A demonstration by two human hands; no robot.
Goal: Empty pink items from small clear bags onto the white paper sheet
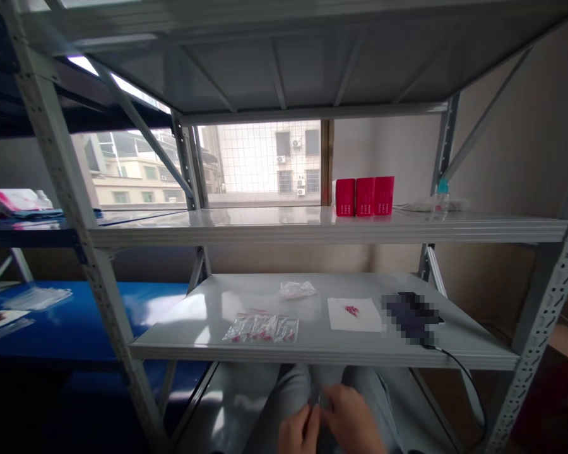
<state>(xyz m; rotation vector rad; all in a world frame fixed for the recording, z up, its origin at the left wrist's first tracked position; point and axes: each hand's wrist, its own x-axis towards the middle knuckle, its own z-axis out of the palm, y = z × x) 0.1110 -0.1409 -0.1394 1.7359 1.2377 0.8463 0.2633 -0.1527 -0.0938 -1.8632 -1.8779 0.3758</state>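
Low at the bottom of the head view, my left hand [299,432] is closed, thumb and fingertips pressed together above my lap. My right hand [353,421] is closed beside it and smeared by motion, its fingertips close to the left ones. Whatever sits between the fingertips is too small and blurred to name. On the shelf just beyond, several clear plastic bags [262,328] with small red pieces lie overlapping near the front edge. A white paper square [338,321] carries a little pile of red pieces [351,311]. Another clear plastic bag [297,290] lies farther back.
The lower grey shelf's front edge [322,358] runs just beyond my hands. A pixelated dark object [411,315] with a black cable [459,366] lies at right. Red boxes [364,197] and a teal-capped bottle [442,195] stand on the shelf above. A blue shelf [89,315] adjoins at left.
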